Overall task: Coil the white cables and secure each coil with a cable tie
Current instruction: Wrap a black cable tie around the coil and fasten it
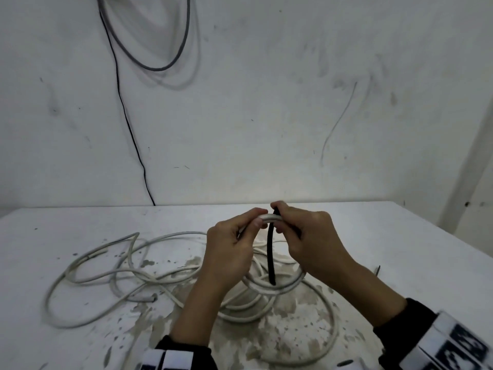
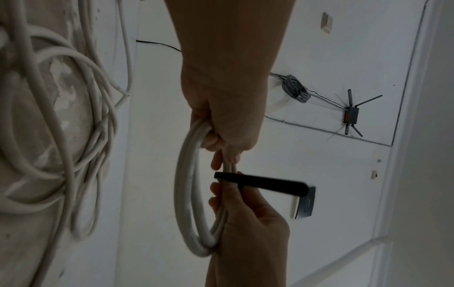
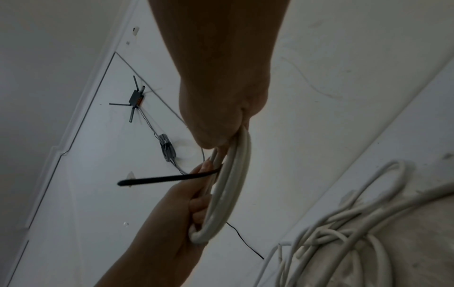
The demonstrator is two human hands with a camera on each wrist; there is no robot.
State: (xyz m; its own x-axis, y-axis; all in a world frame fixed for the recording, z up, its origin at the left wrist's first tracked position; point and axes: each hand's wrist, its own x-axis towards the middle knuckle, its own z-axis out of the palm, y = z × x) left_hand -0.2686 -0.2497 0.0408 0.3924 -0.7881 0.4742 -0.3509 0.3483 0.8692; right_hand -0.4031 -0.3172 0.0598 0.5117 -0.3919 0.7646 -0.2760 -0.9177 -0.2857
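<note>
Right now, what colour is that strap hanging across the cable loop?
Black. The cable tie shows best in the head view, hanging over the white coil.

White cables [image 1: 112,273] on a white, brown-mottled table [image 1: 400,249]; black cable tie [image 1: 270,252]; black sleeves [image 1: 184,351].

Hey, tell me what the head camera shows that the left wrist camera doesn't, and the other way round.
Only the head view shows the tabletop from above, with loose white cable spread across it, and both dark sleeves.

Only the left wrist view shows a black router with antennas and a tied grey cable bundle on the wall.

Both show the left hand and right hand gripping the small white coil, with the black cable tie across it.
</note>
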